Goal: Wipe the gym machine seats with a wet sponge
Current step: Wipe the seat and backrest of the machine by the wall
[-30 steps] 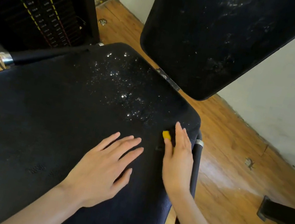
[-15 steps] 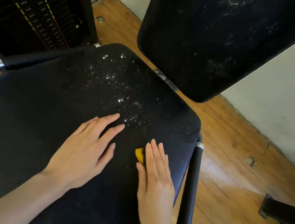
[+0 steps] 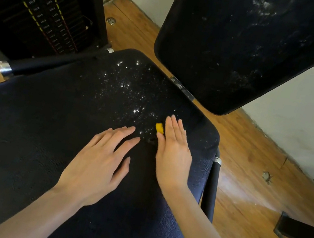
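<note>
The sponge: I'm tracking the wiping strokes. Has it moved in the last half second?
Yes. The sponge, under the right hand, slid forward toward the backrest, into the wet droplets.

The left hand (image 3: 98, 163) lies palm down, its fingers (image 3: 122, 133) spread and stretched forward, the thumb out to the side. The right hand (image 3: 174, 153) is also flat, palm down, fingers (image 3: 174, 125) straight and close together, pressing downward. Both forearms are bare and reach in from the lower edge, the hands near each other but apart.
</note>
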Available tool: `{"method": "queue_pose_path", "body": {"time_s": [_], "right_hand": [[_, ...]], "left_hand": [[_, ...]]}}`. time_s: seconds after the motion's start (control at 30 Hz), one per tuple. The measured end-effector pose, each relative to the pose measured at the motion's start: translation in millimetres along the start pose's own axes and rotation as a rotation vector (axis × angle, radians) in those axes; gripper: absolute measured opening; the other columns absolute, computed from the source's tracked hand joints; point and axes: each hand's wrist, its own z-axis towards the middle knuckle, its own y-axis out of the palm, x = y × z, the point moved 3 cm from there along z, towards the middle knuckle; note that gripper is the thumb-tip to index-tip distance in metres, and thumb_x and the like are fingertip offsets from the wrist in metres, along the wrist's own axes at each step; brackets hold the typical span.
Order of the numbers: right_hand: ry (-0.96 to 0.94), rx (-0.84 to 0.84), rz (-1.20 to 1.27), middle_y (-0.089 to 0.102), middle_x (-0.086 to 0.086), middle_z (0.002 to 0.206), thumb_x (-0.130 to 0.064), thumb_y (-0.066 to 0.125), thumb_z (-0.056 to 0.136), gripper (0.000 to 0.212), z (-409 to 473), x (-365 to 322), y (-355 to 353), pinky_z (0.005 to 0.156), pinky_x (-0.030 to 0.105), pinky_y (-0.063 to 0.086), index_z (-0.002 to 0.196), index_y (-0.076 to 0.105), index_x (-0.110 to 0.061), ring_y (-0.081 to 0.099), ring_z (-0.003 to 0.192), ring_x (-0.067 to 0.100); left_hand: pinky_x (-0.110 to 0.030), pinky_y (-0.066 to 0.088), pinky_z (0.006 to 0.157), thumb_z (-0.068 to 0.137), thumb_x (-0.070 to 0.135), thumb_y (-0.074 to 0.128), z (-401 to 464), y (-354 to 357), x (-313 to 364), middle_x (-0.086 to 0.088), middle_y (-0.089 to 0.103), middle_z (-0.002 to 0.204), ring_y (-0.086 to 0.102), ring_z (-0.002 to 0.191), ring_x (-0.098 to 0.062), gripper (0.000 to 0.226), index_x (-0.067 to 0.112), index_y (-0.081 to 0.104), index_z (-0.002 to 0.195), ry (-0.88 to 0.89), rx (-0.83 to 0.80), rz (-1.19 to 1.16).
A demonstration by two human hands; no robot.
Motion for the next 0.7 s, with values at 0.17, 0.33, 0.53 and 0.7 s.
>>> {"method": "queue_pose_path", "body": {"time_s": [0.17, 0.33, 0.53, 0.7], "right_hand": [[0.020, -0.065, 0.002, 0.035, 0.002, 0.153, -0.023, 0.050, 0.100, 0.049, -30.6, 20.3, -14.7, 0.113, 0.042, 0.036, 0.146, 0.039, -0.012, 0.018, 0.143, 0.011], [0.044, -0.052, -0.042, 0.029, 0.004, 0.156, -0.024, 0.041, 0.103, 0.048, 8.6, -1.4, 6.8, 0.119, 0.041, 0.024, 0.149, 0.032, -0.012, 0.016, 0.147, 0.017], [-0.072, -0.043, -0.039, 0.039, 0.002, 0.151, -0.021, 0.053, 0.098, 0.047, -48.1, -3.4, -6.7, 0.110, 0.043, 0.039, 0.144, 0.043, -0.015, 0.026, 0.143, 0.016], [0.020, -0.035, -0.028, 0.033, 0.006, 0.154, -0.018, 0.045, 0.102, 0.046, 9.3, -10.8, 11.6, 0.117, 0.046, 0.026, 0.146, 0.037, -0.013, 0.020, 0.146, 0.022]], "left_hand": [[-0.035, 0.032, 0.115, 0.099, 0.034, 0.034, -1.5, -0.2, 0.4, -0.002, 0.041, 0.152, 0.042, 0.138, -0.017, 0.050, 0.018, 0.050, 0.143, 0.003, -0.001, 0.021], [-0.036, 0.032, 0.116, 0.099, 0.029, 0.046, -0.6, 0.0, 0.1, -0.003, 0.042, 0.152, 0.042, 0.139, -0.018, 0.046, 0.018, 0.050, 0.144, 0.000, 0.010, 0.001], [-0.033, 0.029, 0.114, 0.095, 0.031, 0.049, -1.9, -3.3, 1.3, -0.003, 0.043, 0.152, 0.044, 0.138, -0.017, 0.049, 0.018, 0.051, 0.143, -0.008, 0.002, 0.000], [-0.034, 0.030, 0.116, 0.096, 0.030, 0.049, -0.5, -3.2, 0.6, -0.003, 0.044, 0.151, 0.044, 0.138, -0.017, 0.048, 0.018, 0.052, 0.142, 0.003, 0.030, -0.020]]}}
